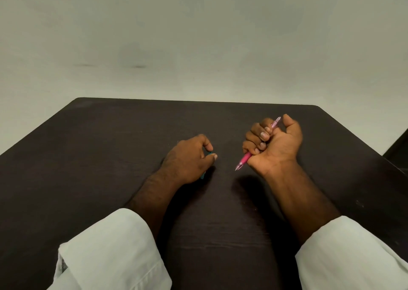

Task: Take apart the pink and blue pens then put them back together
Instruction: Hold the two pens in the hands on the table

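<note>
I saw the right hand near the middle of the dark counter, palm turned toward me. Its grip was closed in a fist round the pink pen. The pen ran slantwise through the fist. Its pale, see-through top end stuck out above the fingers beside the thumb, and its deeper pink section and tip pointed down and to the left. I could not tell whether the tip touched the counter.

The left hand lay knuckles up, just left of the right one and apart from it. Its grip was narrow, with thumb and forefinger pinched on the blue pen. Only two slivers of that pen showed, one between the thumb and fingertip and one below the hand at the counter. The rest was hidden under the hand, so I could not say whether it was whole.

Both forearms came out of white sleeves at the near edge. A pale wall stood beyond the far edge of the counter.
</note>
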